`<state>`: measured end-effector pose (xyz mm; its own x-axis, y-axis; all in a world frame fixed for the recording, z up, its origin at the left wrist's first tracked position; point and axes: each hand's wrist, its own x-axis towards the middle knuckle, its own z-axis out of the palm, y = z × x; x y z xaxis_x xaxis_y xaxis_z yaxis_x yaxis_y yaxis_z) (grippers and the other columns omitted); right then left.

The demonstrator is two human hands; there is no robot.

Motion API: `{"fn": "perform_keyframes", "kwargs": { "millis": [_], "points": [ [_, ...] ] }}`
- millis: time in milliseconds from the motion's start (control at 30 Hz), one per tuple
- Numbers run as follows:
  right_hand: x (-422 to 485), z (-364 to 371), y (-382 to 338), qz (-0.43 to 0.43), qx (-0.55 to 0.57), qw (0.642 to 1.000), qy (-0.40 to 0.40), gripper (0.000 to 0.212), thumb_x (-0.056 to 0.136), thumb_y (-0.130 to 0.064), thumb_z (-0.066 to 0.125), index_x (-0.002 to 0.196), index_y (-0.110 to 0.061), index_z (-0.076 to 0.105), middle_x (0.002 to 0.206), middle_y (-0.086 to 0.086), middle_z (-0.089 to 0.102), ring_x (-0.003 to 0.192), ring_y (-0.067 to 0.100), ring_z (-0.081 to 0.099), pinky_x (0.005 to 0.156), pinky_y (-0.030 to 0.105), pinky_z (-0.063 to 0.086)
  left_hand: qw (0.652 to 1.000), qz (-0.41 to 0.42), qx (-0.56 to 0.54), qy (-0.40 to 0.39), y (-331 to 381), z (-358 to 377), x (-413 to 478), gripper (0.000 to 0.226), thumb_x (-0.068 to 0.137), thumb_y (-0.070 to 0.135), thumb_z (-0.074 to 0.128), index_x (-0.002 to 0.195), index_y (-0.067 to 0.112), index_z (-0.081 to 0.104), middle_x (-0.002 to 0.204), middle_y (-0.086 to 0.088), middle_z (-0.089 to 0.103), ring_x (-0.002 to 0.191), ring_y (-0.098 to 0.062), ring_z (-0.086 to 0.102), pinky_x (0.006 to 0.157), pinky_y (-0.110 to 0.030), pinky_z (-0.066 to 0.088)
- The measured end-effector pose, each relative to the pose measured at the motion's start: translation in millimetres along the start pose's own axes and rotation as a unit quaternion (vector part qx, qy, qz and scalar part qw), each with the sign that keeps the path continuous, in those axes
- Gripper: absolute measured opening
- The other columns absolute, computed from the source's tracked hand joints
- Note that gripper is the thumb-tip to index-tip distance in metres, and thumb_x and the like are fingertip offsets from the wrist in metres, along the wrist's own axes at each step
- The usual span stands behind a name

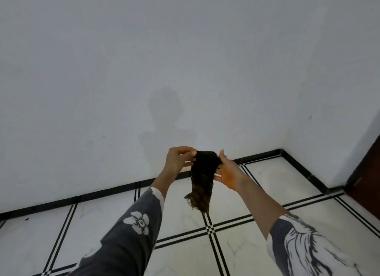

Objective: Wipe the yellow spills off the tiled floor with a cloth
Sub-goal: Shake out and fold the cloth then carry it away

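Observation:
A dark cloth (202, 175) hangs in the air in front of me, black at the top and brownish and frayed at its lower end. My left hand (177, 159) pinches its upper left edge with thumb and fingers. My right hand (228, 173) holds its upper right side, palm turned toward me with an orange-yellow tint on the palm. Both arms are stretched out above the white tiled floor (236, 245). No yellow spill shows on the tiles in view.
A white wall (185, 70) fills the upper view and meets a second wall at a corner (282, 150) on the right. Black skirting (82, 197) runs along the floor edge. A dark brown door edge (368, 173) stands at the far right.

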<state>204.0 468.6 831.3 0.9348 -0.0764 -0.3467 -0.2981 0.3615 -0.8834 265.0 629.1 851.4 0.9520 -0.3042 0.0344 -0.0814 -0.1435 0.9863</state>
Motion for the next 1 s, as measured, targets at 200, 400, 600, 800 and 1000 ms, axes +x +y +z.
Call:
{"fn": "perform_keyframes", "kwargs": {
  "millis": [200,400,600,800,1000],
  "points": [
    [-50.5,-70.3,-25.3,-0.032,-0.007,0.997,0.073,0.047,0.096,-0.040,0.038,0.121,-0.005,0.055,0.124,0.017,0.057,0.102,0.027,0.058,0.080,0.036,0.049,0.998,-0.045,-0.043,0.030,39.1,45.7,-54.3,0.020,0.085,0.008,0.064,0.095,-0.009,0.066,0.098,-0.022,0.068,0.085,-0.027,0.069,0.071,-0.026,0.058],
    [-108.9,-183.8,-38.9,-0.053,-0.094,0.988,0.109,0.036,0.096,-0.031,0.044,0.104,-0.003,0.064,0.110,0.019,0.061,0.099,0.031,0.059,0.072,0.033,0.051,0.991,-0.064,0.102,0.058,50.3,155.0,-107.3,0.021,0.072,0.003,0.077,0.087,0.008,0.062,0.086,-0.011,0.064,0.084,-0.027,0.063,0.076,-0.034,0.055],
    [-155.8,-258.0,-40.3,-0.021,-0.066,0.984,0.161,0.039,0.096,-0.028,0.046,0.110,0.007,0.055,0.115,0.017,0.059,0.102,0.033,0.057,0.073,0.038,0.051,0.983,-0.134,0.104,0.075,77.2,214.7,-158.7,0.018,0.080,0.005,0.068,0.097,0.001,0.070,0.097,-0.013,0.066,0.096,-0.028,0.061,0.083,-0.033,0.052],
    [-196.1,-246.3,-44.8,-0.027,-0.108,0.993,0.024,0.036,0.097,-0.031,0.041,0.101,0.001,0.059,0.111,0.017,0.066,0.092,0.025,0.061,0.063,0.030,0.052,0.950,-0.312,0.009,-0.014,77.6,253.5,-206.8,0.027,0.079,0.032,0.065,0.094,0.011,0.058,0.097,-0.013,0.058,0.083,-0.027,0.058,0.070,-0.034,0.049],
    [-223.2,-232.6,-52.0,-0.026,-0.220,0.971,-0.090,0.042,0.098,-0.034,0.038,0.113,-0.001,0.059,0.105,0.009,0.070,0.089,0.015,0.064,0.063,0.024,0.049,0.936,-0.285,0.126,-0.166,63.7,269.6,-237.3,0.051,0.080,0.044,0.068,0.117,0.009,0.060,0.107,-0.009,0.066,0.102,-0.025,0.064,0.084,-0.032,0.053]
  ]
}}
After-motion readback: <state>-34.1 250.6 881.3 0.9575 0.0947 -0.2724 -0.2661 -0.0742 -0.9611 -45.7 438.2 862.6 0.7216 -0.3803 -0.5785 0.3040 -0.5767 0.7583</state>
